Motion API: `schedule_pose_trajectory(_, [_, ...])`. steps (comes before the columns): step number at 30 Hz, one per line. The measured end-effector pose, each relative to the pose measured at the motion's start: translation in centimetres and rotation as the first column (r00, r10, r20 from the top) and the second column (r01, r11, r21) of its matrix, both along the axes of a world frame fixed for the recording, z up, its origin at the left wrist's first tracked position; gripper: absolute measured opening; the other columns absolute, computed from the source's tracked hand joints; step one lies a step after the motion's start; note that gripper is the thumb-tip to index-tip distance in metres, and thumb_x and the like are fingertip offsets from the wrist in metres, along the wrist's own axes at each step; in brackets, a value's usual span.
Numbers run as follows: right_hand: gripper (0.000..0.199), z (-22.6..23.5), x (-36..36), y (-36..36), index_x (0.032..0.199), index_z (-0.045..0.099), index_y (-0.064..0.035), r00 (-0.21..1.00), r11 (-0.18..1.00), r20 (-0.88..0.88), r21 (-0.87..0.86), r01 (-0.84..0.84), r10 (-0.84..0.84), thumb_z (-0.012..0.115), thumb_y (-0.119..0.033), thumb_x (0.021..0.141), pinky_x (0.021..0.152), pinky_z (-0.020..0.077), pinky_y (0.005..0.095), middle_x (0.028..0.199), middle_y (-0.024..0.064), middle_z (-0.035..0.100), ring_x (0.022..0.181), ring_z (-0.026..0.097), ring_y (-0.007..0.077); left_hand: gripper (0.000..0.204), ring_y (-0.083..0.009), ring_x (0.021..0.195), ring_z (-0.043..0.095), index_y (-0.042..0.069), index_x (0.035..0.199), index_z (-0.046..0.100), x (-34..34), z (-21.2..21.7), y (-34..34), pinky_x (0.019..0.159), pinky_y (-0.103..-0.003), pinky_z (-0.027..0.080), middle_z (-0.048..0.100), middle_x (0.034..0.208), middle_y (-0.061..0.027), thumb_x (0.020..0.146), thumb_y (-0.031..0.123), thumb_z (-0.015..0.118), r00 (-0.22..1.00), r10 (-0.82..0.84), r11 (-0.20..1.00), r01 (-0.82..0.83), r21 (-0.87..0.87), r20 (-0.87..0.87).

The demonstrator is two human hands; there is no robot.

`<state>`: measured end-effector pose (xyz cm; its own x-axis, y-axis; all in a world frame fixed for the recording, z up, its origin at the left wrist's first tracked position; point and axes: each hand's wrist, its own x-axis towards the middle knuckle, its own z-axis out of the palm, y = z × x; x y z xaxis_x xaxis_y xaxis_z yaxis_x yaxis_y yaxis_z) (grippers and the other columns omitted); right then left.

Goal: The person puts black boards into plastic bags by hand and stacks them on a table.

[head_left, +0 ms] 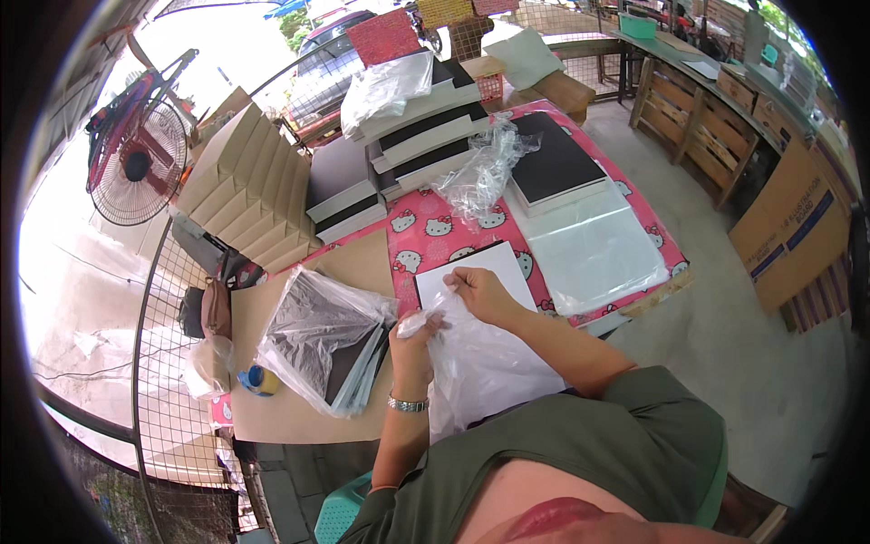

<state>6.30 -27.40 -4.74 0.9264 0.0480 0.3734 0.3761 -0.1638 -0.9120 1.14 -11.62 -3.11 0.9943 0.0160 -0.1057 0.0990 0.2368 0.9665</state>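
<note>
Hands: left [412, 340] and right [480, 292] both pinched shut on bag [485, 363] mouth | bag: near tabletop [272, 412] edge, over white board [480, 267] | handling: likely light, limp, slippery film; grip rim edges.

- I see a grey concrete floor [725, 344], evenly lit by daylight.
- Low table under a pink cartoon-print cloth [426, 238].
- Black and red standing fan [136, 163] at left, beside a wire mesh panel [172, 381].
- Wooden pallet-built bench [698, 118] along the right side, with a brown cardboard box [793, 231] near it.
- Very bright, overexposed open area at far left.
</note>
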Motion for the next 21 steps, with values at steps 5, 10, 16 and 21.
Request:
schedule_pose_trajectory(5, [0.026, -0.6, 1.3, -0.4, 0.075, 0.059, -0.0006, 0.978, 0.994, 0.182, 0.047, 0.096, -0.103, 0.053, -0.02, 0.09, 0.05, 0.036, 0.025, 0.058, -0.0003, 0.048, 0.053, 0.043, 0.0073, 0.027, -0.0093, 0.073, 0.055, 0.0, 0.095, 0.058, -0.9, 0.7, -1.7, 0.063, -0.021, 0.042, 0.059, 0.082, -0.002, 0.072, 0.005, 0.071, 0.995, 0.003, 0.993, -0.015, 0.121, 0.097])
schedule_pose_trajectory(10, [0.023, 1.8, -1.0, 1.3, 0.079, 0.061, -0.0035, 0.975, 0.936, -0.205, 0.352, -0.009, 0.086, 0.054, -0.023, 0.09, 0.049, 0.0329, 0.0208, 0.06, -0.0032, 0.048, 0.055, 0.043, 0.0033, 0.018, -0.0075, 0.07, 0.052, 0.004, 0.091, 0.059, -0.9, -0.2, 0.0, 0.065, -0.021, 0.042, 0.058, 0.082, 0.0007, 0.075, 0.007, 0.067, 0.999, -0.028, 0.989, 0.032, 0.147, -0.028])
schedule_pose_trajectory(16, [0.015, -0.7, -6.0, -0.3, 0.088, 0.062, -0.001, 0.345, 0.442, -0.358, 0.235, -0.866, 0.867, 0.059, -0.015, 0.084, 0.071, 0.0447, 0.0264, 0.082, 0.004, 0.062, 0.074, 0.056, 0.0107, 0.027, -0.0146, 0.073, 0.059, 0.005, 0.096, 0.055, -1.3, -2.1, 5.2, 0.064, -0.027, 0.048, 0.06, 0.082, -0.0051, 0.087, 0.03, 0.055, 0.985, -0.161, 0.909, 0.124, -0.399, -0.062])
schedule_pose_trajectory(21, [0.027, 3.7, -2.7, -5.2, 0.091, 0.062, -0.0055, 0.724, 0.479, -0.098, 0.808, -0.342, 0.682, 0.046, -0.027, 0.093, 0.077, 0.0469, 0.0312, 0.09, 0.0055, 0.063, 0.084, 0.059, 0.0134, 0.043, -0.013, 0.069, 0.055, 0.003, 0.096, 0.056, -3.7, -6.3, 9.4, 0.058, -0.025, 0.045, 0.057, 0.078, -0.0035, 0.086, 0.045, 0.052, 0.921, -0.383, 0.898, 0.353, -0.261, -0.074])
